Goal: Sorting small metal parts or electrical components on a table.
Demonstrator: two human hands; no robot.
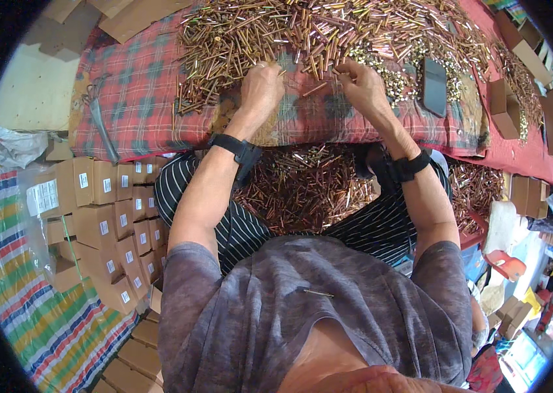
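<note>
A broad heap of thin copper- and brass-coloured metal rods (329, 33) covers the far part of a padded plaid cloth (139, 85). At the heap's near edge my left hand (262, 88) is closed, with a small golden tip showing at its fingers. Across a short gap, my right hand (363, 86) is closed in a pinch; what it holds is too small to make out. Between the hands a single reddish rod (314, 89) lies on the cloth. Small pale gold pieces (395, 85) are spread beside my right hand.
A dark phone (434, 87) lies to the right among the small pieces. Scissors (92, 95) rest on the cloth's left side. More rods (303, 190) fill the space between my knees. Labelled cardboard boxes (103, 226) are stacked at left; open boxes (504, 108) stand at right.
</note>
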